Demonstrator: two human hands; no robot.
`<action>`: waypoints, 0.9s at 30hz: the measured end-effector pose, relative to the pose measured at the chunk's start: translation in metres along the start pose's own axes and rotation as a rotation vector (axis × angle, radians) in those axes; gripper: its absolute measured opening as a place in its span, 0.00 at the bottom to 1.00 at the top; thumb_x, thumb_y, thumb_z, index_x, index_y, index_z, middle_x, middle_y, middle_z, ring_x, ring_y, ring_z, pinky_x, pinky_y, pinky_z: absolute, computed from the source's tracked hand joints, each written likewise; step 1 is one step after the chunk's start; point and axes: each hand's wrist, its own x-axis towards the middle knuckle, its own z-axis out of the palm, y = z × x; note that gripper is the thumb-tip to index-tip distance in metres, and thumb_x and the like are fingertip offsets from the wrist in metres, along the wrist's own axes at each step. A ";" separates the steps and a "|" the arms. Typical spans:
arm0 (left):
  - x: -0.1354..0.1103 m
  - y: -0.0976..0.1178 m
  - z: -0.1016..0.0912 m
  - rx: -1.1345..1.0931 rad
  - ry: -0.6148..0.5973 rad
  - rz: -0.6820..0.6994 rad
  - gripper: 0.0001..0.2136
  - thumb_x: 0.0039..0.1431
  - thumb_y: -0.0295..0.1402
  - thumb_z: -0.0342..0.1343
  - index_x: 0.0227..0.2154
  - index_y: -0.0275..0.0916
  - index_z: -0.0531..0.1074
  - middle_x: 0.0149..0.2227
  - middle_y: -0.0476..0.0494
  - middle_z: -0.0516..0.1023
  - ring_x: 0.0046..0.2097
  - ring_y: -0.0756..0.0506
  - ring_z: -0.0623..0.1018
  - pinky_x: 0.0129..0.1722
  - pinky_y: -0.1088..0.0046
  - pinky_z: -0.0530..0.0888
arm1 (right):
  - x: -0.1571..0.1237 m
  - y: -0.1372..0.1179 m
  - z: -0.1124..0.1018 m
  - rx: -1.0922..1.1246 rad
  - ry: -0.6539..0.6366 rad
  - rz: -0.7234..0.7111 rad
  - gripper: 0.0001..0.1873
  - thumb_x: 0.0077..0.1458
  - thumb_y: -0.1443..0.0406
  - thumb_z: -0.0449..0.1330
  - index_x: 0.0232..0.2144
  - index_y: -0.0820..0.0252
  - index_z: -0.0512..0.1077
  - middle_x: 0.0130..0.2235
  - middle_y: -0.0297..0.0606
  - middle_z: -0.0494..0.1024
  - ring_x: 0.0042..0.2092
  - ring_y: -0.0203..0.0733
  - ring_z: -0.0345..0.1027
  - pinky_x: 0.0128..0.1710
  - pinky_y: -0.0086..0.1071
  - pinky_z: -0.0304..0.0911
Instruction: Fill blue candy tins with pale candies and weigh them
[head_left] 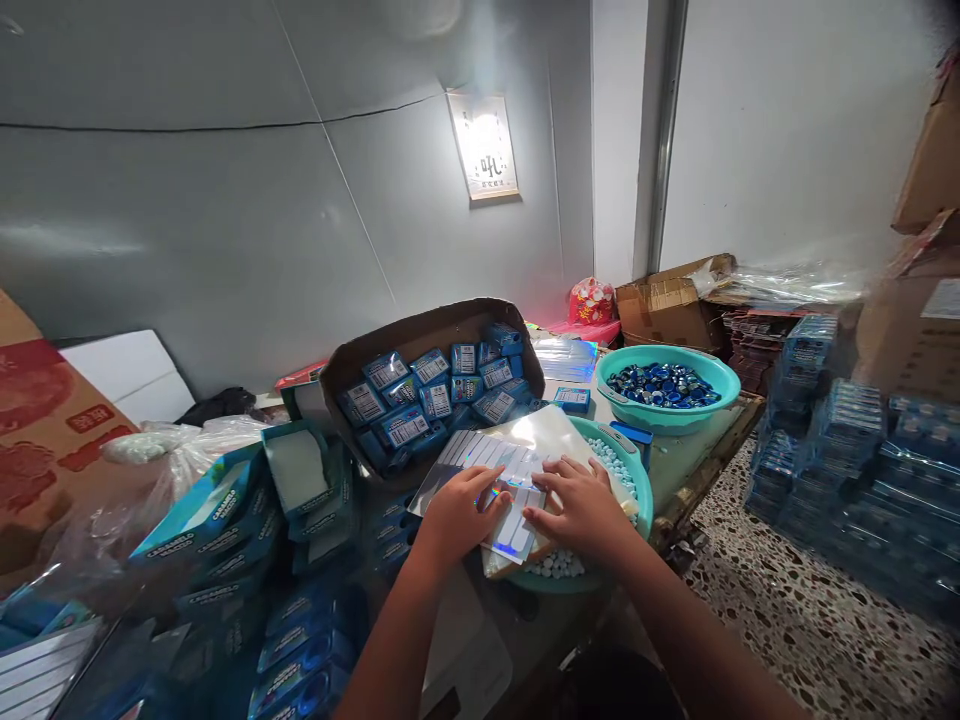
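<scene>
The left hand (pixel 457 512) and right hand (pixel 581 505) lie open, fingertips pressing rather than gripping, pinning the holographic sticker sheet (pixel 480 452) across the teal basin (pixel 646 485) of white pellets, seemingly so it cannot slide, with the tipped cardboard box (pixel 420 332) just behind.
</scene>
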 end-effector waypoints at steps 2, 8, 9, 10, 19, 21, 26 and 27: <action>0.001 0.001 -0.002 0.001 -0.016 0.015 0.14 0.62 0.38 0.57 0.49 0.44 0.78 0.48 0.44 0.80 0.48 0.42 0.79 0.50 0.66 0.76 | 0.000 0.000 -0.001 0.007 0.001 0.000 0.20 0.58 0.50 0.63 0.50 0.50 0.75 0.57 0.43 0.73 0.61 0.54 0.61 0.63 0.60 0.38; -0.001 0.001 0.000 0.013 0.006 0.005 0.11 0.62 0.37 0.58 0.45 0.45 0.80 0.49 0.44 0.80 0.50 0.42 0.79 0.52 0.65 0.76 | 0.000 -0.002 -0.002 0.007 -0.003 -0.006 0.21 0.59 0.50 0.62 0.50 0.51 0.75 0.58 0.43 0.72 0.61 0.54 0.61 0.63 0.61 0.39; -0.002 0.001 0.001 0.015 0.012 -0.001 0.10 0.62 0.37 0.58 0.44 0.45 0.80 0.49 0.44 0.80 0.51 0.41 0.79 0.53 0.64 0.75 | 0.000 -0.002 -0.002 0.005 -0.004 -0.008 0.21 0.58 0.50 0.62 0.50 0.51 0.75 0.58 0.44 0.72 0.61 0.54 0.61 0.63 0.61 0.39; -0.003 0.000 0.002 0.018 0.016 -0.007 0.10 0.62 0.37 0.58 0.44 0.44 0.80 0.50 0.44 0.80 0.52 0.41 0.79 0.54 0.63 0.75 | -0.001 -0.002 -0.003 0.003 -0.005 -0.009 0.21 0.58 0.50 0.62 0.50 0.51 0.75 0.57 0.44 0.73 0.61 0.54 0.61 0.63 0.60 0.40; -0.003 0.002 -0.003 0.010 0.002 0.027 0.14 0.62 0.35 0.58 0.50 0.47 0.77 0.49 0.46 0.79 0.49 0.42 0.79 0.48 0.66 0.77 | -0.001 -0.003 -0.003 -0.013 -0.016 -0.010 0.21 0.60 0.50 0.61 0.51 0.52 0.75 0.57 0.44 0.73 0.61 0.55 0.61 0.63 0.60 0.41; -0.002 0.003 -0.004 0.000 0.002 0.037 0.11 0.62 0.35 0.59 0.47 0.47 0.79 0.47 0.46 0.79 0.47 0.43 0.79 0.47 0.68 0.77 | -0.001 -0.003 -0.003 -0.014 -0.018 -0.006 0.21 0.59 0.50 0.62 0.51 0.51 0.75 0.57 0.43 0.73 0.61 0.54 0.61 0.63 0.60 0.40; -0.003 -0.001 0.002 -0.040 0.042 0.036 0.09 0.62 0.33 0.57 0.42 0.43 0.80 0.46 0.42 0.79 0.49 0.41 0.78 0.51 0.62 0.76 | -0.001 -0.002 -0.003 0.002 -0.003 -0.011 0.21 0.59 0.50 0.62 0.50 0.52 0.75 0.57 0.44 0.73 0.61 0.54 0.61 0.63 0.60 0.40; -0.003 -0.002 0.003 -0.052 0.048 0.034 0.09 0.62 0.33 0.57 0.42 0.42 0.80 0.46 0.41 0.79 0.49 0.41 0.78 0.52 0.61 0.76 | -0.001 -0.002 -0.003 0.004 0.002 -0.015 0.21 0.59 0.50 0.62 0.50 0.52 0.75 0.56 0.44 0.73 0.61 0.54 0.61 0.63 0.59 0.40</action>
